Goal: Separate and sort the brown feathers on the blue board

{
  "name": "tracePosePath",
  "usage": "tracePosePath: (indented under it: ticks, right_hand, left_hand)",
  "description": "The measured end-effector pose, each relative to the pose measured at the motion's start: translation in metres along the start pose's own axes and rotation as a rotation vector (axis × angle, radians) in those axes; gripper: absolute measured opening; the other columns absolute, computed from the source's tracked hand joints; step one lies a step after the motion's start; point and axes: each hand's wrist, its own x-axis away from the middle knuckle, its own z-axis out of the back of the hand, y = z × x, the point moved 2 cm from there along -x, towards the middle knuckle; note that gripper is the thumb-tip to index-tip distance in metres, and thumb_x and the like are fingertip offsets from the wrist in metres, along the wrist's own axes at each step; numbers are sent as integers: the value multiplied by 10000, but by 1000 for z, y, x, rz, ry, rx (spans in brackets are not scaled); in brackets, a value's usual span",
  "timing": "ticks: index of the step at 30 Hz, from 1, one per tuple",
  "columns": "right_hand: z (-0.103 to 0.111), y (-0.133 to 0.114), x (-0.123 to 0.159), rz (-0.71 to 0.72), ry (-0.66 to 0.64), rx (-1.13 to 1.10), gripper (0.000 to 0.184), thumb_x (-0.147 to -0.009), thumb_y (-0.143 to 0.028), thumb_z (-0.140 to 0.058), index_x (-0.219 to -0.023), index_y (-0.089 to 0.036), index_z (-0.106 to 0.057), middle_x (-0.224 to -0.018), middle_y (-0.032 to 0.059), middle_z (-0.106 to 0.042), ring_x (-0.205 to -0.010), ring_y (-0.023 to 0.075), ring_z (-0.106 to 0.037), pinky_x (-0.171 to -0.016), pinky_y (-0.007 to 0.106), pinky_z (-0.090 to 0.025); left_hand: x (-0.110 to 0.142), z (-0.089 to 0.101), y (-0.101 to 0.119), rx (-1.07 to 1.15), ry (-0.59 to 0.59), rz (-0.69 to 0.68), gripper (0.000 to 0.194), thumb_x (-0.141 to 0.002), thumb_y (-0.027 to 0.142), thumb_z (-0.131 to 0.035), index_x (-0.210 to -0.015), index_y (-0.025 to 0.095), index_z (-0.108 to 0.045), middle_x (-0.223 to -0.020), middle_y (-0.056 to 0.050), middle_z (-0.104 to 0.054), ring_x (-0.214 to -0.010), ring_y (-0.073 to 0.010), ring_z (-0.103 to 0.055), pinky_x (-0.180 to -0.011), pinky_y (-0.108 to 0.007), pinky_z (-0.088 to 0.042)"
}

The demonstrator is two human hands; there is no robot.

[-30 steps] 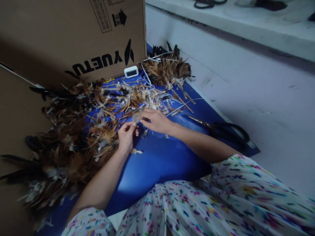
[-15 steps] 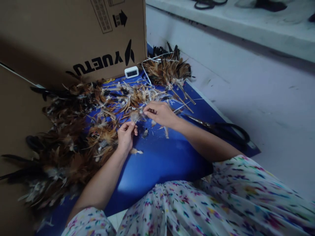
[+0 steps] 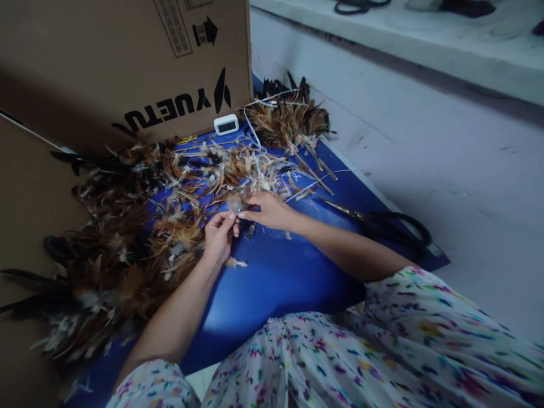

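My left hand [image 3: 219, 237] is closed in a pinch on a small bundle of brown feathers [image 3: 187, 238] lying on the blue mat [image 3: 272, 277]. My right hand [image 3: 270, 211] meets it fingertip to fingertip, pinching a fluffy pale feather [image 3: 234, 202] between thumb and fingers. Loose brown and white feathers [image 3: 238, 167] are strewn just beyond both hands. A long heap of dark brown feathers [image 3: 106, 255] runs along the mat's left side.
A large cardboard box [image 3: 127, 62] stands at the back left. A small white device [image 3: 226, 124] sits at its foot, beside another feather bunch [image 3: 289, 119]. Black-handled scissors [image 3: 382, 224] lie on the mat's right edge. Pale floor lies to the right.
My right hand went up and back with the pale feather, then came down again to meet my left fingertips. My left hand stayed put.
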Motion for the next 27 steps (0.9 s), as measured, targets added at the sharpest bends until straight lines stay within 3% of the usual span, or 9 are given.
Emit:
tracePosePath:
  ticks: [11,15,19,22,27]
  right_hand:
    - [-1,-3,2,46,55,-19,138,-851,-216,-583,-823,-150,-700,-830,35,-660,-776,132,-586,-725,251,-417]
    - [-1,-4,2,78,52,3,144,-859,-241,-583,-788,-153,-671,-774,15,-617,-725,113,-544,-690,236,-386]
    - [-1,-2,1,71,52,-7,257,-845,-283,-597,-632,-143,-559,-631,-24,-510,-624,89,-452,-614,226,-331]
    - [-4,3,0,-10,-2,-149,302,-829,-363,-601,-633,-139,-544,-582,-37,-476,-574,80,-415,-555,219,-305]
    - [-9,8,0,-107,-58,-441,315,-778,-429,-631,-717,-121,-611,-633,-6,-576,-597,92,-483,-561,221,-357]
  left_hand:
    - [3,-2,-2,-70,-24,-17,290,-624,353,-821,-701,132,-650,-599,4,-625,-418,-53,-495,-406,-177,-382]
    - [3,-2,-1,-78,-49,0,288,-627,359,-818,-700,136,-652,-589,5,-618,-420,-57,-497,-413,-184,-388]
    - [4,-4,0,-66,-74,25,281,-634,356,-813,-698,138,-647,-598,3,-624,-421,-58,-501,-410,-183,-387]
    - [4,-4,0,-44,-100,63,281,-628,348,-817,-682,135,-642,-600,1,-625,-415,-56,-501,-403,-180,-386]
    - [4,-4,0,-23,-141,113,277,-615,342,-822,-663,131,-648,-588,0,-621,-405,-58,-498,-393,-182,-386]
